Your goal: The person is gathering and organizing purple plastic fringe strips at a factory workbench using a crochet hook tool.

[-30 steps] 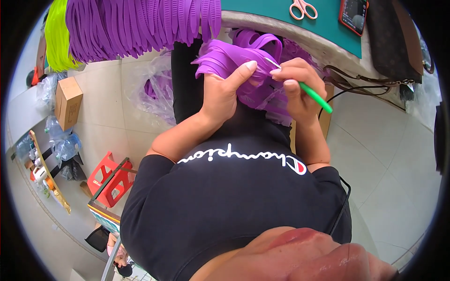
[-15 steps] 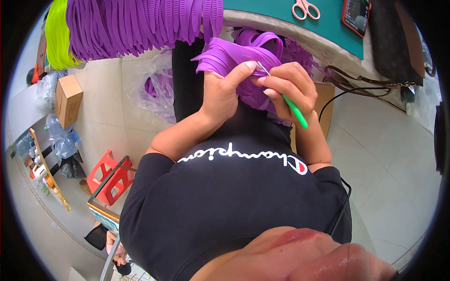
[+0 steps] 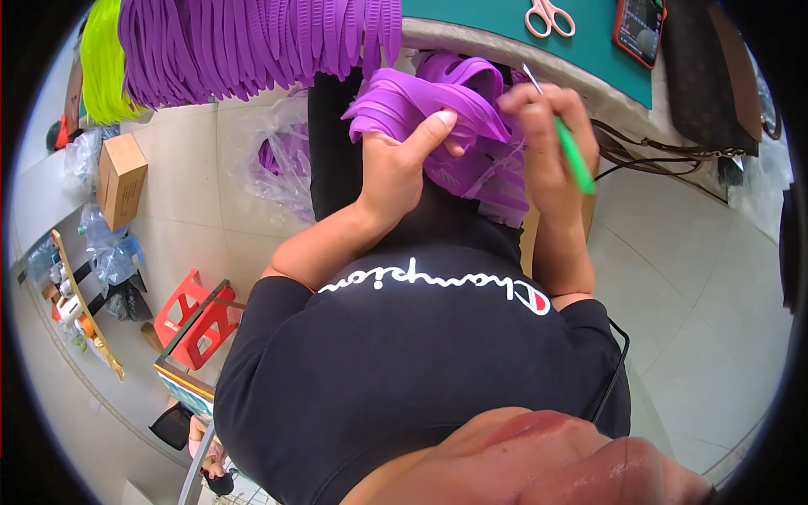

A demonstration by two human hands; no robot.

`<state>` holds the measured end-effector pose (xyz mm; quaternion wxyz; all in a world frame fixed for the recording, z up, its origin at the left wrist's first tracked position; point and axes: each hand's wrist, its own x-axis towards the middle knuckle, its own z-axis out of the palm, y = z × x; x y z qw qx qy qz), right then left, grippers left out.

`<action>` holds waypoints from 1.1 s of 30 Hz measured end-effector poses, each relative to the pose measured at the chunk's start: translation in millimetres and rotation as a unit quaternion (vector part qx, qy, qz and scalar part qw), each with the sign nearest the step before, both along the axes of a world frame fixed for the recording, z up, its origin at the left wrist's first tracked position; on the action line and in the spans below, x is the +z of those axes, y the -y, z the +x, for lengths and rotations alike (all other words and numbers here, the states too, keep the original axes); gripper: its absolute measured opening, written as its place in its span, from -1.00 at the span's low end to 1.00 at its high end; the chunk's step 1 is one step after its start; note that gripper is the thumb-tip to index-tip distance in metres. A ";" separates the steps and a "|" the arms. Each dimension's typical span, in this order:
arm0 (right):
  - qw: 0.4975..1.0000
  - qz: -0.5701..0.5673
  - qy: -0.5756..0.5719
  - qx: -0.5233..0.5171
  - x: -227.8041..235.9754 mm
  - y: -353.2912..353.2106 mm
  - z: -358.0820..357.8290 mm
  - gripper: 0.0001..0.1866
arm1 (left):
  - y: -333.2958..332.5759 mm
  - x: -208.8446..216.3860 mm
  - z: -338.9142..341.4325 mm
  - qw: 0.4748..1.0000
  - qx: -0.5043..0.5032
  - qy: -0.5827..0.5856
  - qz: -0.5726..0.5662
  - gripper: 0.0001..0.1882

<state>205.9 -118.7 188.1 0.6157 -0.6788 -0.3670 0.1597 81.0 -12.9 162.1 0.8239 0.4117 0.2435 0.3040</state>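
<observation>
A thick bundle of glossy purple rubber straps (image 3: 404, 99) lies folded over my left hand (image 3: 397, 170). The thumb presses on top of it and the fingers are mostly hidden beneath. To the right, a little apart from the bundle, my right hand (image 3: 547, 139) is closed round a slim tool (image 3: 575, 156) with a bright green handle. Its thin metal tip points up and away from me; hand and handle are blurred. More purple straps (image 3: 501, 181) hang below the bundle, over my lap, some with a clear plastic wrap.
Rows of purple straps (image 3: 252, 42) hang over the table edge at far left, beside lime green ones (image 3: 105, 63). Scissors (image 3: 550, 17) and a phone (image 3: 640, 32) lie on the green mat (image 3: 471, 10). A brown bag (image 3: 711, 76), red stool (image 3: 195, 320) and cardboard box (image 3: 120, 181) stand around.
My right hand has moved right, away from the strap bundle, taking the green-handled tool along; the tip has left the straps. The left hand keeps its hold, almost still.
</observation>
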 end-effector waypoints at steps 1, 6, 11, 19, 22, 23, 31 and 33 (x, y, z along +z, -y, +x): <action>1.000 0.001 0.000 -0.001 -2.7 -3.3 -0.3 -0.81 | 0.8 -1.2 0.1 1.000 -0.009 -0.005 0.000 -0.91; 0.988 -0.009 -0.123 0.092 -16.0 -9.8 -1.0 -0.67 | 0.0 -0.1 -2.8 0.999 -0.021 -0.030 0.015 -0.91; 0.967 0.022 -0.243 0.080 -12.3 -11.0 0.1 -0.67 | 1.1 5.8 -0.2 0.993 -0.024 -0.077 0.090 -0.91; 0.941 0.113 -0.291 0.129 -19.0 -9.7 5.5 -0.67 | -5.2 -17.4 5.1 0.985 -0.063 -0.056 0.153 -0.88; 0.972 0.068 -0.205 0.092 -18.1 -8.0 8.0 -0.66 | -3.7 -4.4 5.5 0.993 -0.087 -0.049 0.054 -0.88; 0.991 0.014 -0.116 0.060 -17.4 -7.0 8.4 -0.65 | -2.7 2.8 5.3 0.994 -0.086 -0.043 -0.042 -0.88; 0.956 0.033 0.290 0.015 -10.3 -2.2 -2.6 -0.77 | 0.0 6.0 3.9 0.985 -0.078 0.034 -0.153 -0.81; 0.970 0.022 0.242 0.007 -17.8 -2.4 -6.1 -0.81 | 1.4 5.3 4.0 0.989 -0.069 0.032 -0.124 -0.81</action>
